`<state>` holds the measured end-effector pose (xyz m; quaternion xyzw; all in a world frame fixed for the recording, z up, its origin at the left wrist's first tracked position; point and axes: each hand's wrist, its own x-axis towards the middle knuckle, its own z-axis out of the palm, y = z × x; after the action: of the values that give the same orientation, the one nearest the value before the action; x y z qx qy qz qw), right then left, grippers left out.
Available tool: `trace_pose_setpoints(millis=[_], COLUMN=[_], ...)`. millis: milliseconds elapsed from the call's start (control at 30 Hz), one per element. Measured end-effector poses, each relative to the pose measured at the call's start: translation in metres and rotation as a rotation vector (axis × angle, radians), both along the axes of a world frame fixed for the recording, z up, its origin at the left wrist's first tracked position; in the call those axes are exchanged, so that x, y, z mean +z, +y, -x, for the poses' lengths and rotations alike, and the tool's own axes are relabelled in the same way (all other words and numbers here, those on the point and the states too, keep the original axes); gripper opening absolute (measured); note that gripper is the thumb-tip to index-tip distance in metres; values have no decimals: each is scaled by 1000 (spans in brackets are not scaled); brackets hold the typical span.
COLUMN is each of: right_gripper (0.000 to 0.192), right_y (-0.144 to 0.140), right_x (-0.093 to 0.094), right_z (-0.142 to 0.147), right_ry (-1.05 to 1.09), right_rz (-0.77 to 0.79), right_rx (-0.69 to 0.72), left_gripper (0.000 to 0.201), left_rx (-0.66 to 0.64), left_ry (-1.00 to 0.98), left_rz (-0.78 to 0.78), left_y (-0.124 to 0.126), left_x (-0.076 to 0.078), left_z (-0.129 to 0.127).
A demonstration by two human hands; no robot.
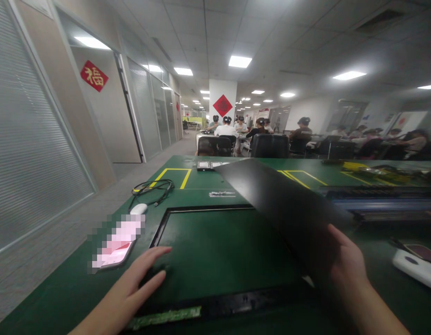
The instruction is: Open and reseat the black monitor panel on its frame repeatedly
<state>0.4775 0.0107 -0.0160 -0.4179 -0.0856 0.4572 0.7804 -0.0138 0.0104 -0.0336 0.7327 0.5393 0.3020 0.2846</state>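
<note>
My right hand [351,265] grips the right edge of a thin dark sheet [267,195], which is tilted up off the green table and blurred towards its lower end. Fingers apart and holding nothing, my left hand [140,281] hovers by the left side of a black rectangular frame [210,209]. The frame lies flat on the table, its right part hidden behind the sheet. Along the near side runs a dark bar [243,302], with a narrow green circuit strip [169,318] at its left.
On the left of the green table [96,298] lie a phone [117,253], a white mouse [138,209] and a coiled black cable [154,188]. Hard drives [203,166] sit at the far edge. A white device [415,270] is at right. Several people sit at tables beyond.
</note>
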Motion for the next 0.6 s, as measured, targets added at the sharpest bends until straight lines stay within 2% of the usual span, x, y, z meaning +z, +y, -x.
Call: trace_pose_setpoints(millis=[100, 200, 367, 600], right_gripper=[23, 19, 21, 28], right_y=[5, 8, 14, 25], right_x=[11, 9, -10, -32], right_z=[1, -5, -20, -27], right_ry=[108, 100, 71, 65], right_rz=[76, 78, 110, 143], right_rx=[-169, -225, -295, -295], left_gripper=[69, 82, 80, 78], left_rx=[-267, -390, -372, -350], left_ry=[284, 417, 452, 459], left_rz=[-68, -71, -71, 4], left_y=[-8, -10, -10, -12], left_x=[4, 11, 14, 12], left_z=[-6, -12, -12, -8])
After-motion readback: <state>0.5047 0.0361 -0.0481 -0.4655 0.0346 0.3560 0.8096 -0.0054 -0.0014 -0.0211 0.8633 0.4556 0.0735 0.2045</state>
